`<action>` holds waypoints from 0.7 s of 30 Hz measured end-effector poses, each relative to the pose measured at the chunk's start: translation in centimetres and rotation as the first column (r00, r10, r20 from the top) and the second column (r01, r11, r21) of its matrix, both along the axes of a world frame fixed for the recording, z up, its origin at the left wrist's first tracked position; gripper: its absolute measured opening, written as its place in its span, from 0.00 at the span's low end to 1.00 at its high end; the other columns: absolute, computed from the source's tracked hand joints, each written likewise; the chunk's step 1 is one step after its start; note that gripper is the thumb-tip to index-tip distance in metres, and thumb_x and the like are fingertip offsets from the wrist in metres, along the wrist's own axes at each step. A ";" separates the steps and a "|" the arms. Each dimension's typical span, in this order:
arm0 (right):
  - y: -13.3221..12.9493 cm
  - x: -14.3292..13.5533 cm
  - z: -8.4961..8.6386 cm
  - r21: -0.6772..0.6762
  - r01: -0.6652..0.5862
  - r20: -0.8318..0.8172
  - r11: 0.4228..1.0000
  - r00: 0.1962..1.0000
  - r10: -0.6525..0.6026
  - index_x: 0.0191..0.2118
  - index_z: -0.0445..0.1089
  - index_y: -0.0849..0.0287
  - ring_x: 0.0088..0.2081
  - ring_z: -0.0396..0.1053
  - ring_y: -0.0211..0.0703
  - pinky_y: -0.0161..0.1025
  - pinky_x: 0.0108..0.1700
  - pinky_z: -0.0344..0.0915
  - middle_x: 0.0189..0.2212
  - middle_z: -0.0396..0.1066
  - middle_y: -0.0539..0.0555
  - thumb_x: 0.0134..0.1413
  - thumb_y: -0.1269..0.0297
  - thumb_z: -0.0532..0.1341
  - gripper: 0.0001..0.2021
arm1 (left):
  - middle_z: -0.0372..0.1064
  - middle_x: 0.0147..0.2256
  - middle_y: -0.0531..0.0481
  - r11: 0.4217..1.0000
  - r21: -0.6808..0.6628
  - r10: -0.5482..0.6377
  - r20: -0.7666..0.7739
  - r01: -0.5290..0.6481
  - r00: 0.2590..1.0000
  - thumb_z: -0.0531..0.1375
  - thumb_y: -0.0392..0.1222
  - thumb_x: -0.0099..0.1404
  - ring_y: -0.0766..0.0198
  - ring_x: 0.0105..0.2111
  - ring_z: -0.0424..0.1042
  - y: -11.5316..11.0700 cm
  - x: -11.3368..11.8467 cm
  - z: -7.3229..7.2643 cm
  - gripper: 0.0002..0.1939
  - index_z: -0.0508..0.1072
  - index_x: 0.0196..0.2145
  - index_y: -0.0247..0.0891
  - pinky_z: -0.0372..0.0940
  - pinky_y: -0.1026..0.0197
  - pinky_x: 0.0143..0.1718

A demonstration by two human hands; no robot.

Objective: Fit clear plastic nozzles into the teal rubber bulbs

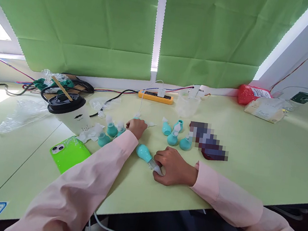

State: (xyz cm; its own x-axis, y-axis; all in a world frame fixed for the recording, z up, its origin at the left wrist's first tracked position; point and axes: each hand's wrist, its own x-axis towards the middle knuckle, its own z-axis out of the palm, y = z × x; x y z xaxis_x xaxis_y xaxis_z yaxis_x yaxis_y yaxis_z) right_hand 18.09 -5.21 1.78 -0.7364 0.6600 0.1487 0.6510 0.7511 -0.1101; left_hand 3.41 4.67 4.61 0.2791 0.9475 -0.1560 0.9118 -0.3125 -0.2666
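Observation:
My right hand [174, 167] rests near the table's front edge, with thumb and fingers closed on the clear, pointed nozzle of a teal bulb nasal aspirator [143, 153]. The bulb end points away to the left. Farther back, my left hand [137, 128] is closed; a bit of teal and a whitish clear tip [151, 124] show beside it, but its fingers hide what it grips. Left of it stand several teal bulbs with clear tops [111, 129]. To the right is another group of bulbs [172, 137], one of them [179, 125] without a visible nozzle.
A lidded cup [72, 118] and a bright green phone [70, 154] are on the left. Behind are a yellow power strip [156, 97], cables and a translucent container [187, 105]. A blurred-out dark red-edged object [209, 142] lies right, with a red package [252, 95] beyond.

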 end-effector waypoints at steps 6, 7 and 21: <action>0.0 0.0 -0.1 0.011 0.000 -0.008 1.000 1.000 0.000 0.21 0.60 0.61 0.21 0.57 0.34 0.35 0.28 0.47 0.20 0.63 0.50 0.38 0.61 0.53 0.08 | 0.66 0.36 0.40 0.995 -0.012 -0.098 0.050 0.098 0.994 0.50 0.24 0.53 0.56 0.39 0.66 -0.3 -1.3 1.0 0.15 0.69 0.35 0.35 0.60 0.58 0.35; 0.0 0.0 -0.1 0.012 0.002 -0.006 1.000 1.000 -0.002 0.21 0.60 0.61 0.21 0.56 0.34 0.35 0.28 0.47 0.20 0.62 0.49 0.38 0.61 0.53 0.08 | 0.66 0.35 0.41 0.994 -0.014 -0.107 0.059 0.108 0.992 0.51 0.24 0.52 0.57 0.38 0.67 -0.4 -1.5 1.2 0.15 0.69 0.35 0.35 0.60 0.59 0.34; -0.2 -0.1 0.2 0.002 0.034 0.026 0.999 0.999 -0.034 0.22 0.61 0.62 0.23 0.60 0.36 0.36 0.29 0.48 0.21 0.64 0.51 0.40 0.61 0.52 0.09 | 0.60 0.39 0.30 0.955 0.200 0.181 0.188 -0.218 0.965 0.51 0.26 0.52 0.48 0.40 0.62 3.8 0.3 3.1 0.14 0.67 0.38 0.24 0.59 0.57 0.31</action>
State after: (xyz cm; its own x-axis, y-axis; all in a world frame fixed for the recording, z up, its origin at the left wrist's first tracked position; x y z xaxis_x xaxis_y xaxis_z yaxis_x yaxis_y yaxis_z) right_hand 17.99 -5.41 1.93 -0.7170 0.6847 0.1308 0.6788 0.7285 -0.0923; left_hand 3.68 8.45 7.73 0.0853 0.9921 0.0918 0.9865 -0.0712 -0.1472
